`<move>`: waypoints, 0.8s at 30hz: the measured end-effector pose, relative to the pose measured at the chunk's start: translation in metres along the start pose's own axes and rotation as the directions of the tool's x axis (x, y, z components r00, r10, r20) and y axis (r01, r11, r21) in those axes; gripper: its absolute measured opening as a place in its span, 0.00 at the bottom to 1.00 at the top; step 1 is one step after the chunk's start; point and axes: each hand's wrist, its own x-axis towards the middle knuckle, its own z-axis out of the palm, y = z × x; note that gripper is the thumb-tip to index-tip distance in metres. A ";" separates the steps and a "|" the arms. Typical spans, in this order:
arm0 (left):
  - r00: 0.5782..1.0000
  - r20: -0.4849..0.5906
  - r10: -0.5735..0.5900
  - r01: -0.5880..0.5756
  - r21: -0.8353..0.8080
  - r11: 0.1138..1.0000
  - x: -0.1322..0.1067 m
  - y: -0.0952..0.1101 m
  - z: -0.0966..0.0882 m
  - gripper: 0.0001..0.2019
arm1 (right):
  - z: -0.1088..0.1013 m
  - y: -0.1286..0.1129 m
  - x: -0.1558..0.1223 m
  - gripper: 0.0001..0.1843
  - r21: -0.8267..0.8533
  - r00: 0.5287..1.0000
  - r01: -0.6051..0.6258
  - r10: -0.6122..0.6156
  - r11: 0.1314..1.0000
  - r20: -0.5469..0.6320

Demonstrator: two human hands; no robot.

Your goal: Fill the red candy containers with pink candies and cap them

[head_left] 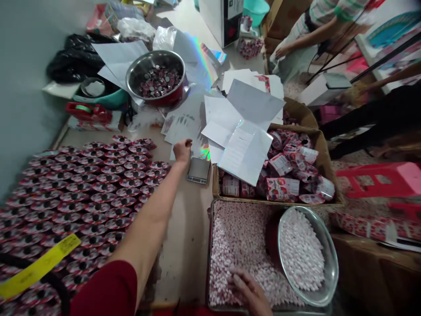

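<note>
My left hand [182, 150] reaches far forward over the table, fingers curled together beside a small digital scale [198, 170] and the edge of white paper sheets [184, 127]; what it pinches, if anything, is hidden. My right hand [248, 289] lies low at the front, fingers spread in a metal tray [210, 245] of small pink and white candies. A steel bowl [329, 259] heaped with white candies rests in that tray. Rows of red round containers [85, 193] cover the table's left side.
A cardboard box [324, 153] holds red printed packets under loose papers [243, 127]. At the back stand a pot of caps [157, 79], a tape dispenser [88, 112] and black bags [74, 57]. Other people [315, 30] work at the right, by a red stool [381, 177].
</note>
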 end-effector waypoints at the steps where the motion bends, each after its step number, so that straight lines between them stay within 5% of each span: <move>1: 0.999 -0.033 -0.002 0.002 -0.008 1.000 -0.026 0.003 -0.013 0.18 | -0.002 -0.011 -0.001 0.40 -0.025 0.999 0.042 -0.042 0.999 0.000; 4: 0.998 -0.059 0.027 -0.029 -0.045 0.999 -0.140 0.019 -0.030 0.04 | -0.013 -0.030 -0.001 0.37 -0.096 0.993 0.121 -0.122 0.988 -0.002; 8: 0.989 0.086 0.124 -0.111 -0.144 0.983 -0.304 0.041 0.007 0.10 | -0.037 -0.020 0.013 0.36 -0.141 0.995 0.095 -0.090 0.985 0.041; 11: 0.967 0.215 0.136 -0.087 -0.222 0.971 -0.361 0.033 0.025 0.16 | -0.060 -0.003 0.026 0.36 -0.176 0.957 0.205 -0.235 0.963 -0.170; 14: 0.995 0.103 -0.013 0.032 -0.189 0.981 -0.346 0.000 -0.009 0.14 | -0.069 0.002 0.032 0.33 -0.323 0.861 0.354 -0.441 0.878 -0.255; 17: 0.986 -0.139 -0.097 0.079 -0.126 0.989 -0.282 -0.027 -0.074 0.09 | -0.045 -0.016 0.035 0.27 -0.400 0.825 0.478 -0.556 0.782 -0.100; 21: 0.940 -0.333 -0.069 0.035 -0.108 0.994 -0.203 -0.011 -0.150 0.04 | 0.034 -0.069 0.034 0.26 -0.360 0.753 0.639 -0.649 0.680 0.110; 24: 0.945 -0.326 -0.032 -0.015 -0.141 0.990 -0.169 0.015 -0.173 0.04 | 0.107 -0.109 0.034 0.28 -0.197 0.689 0.725 -0.687 0.660 0.232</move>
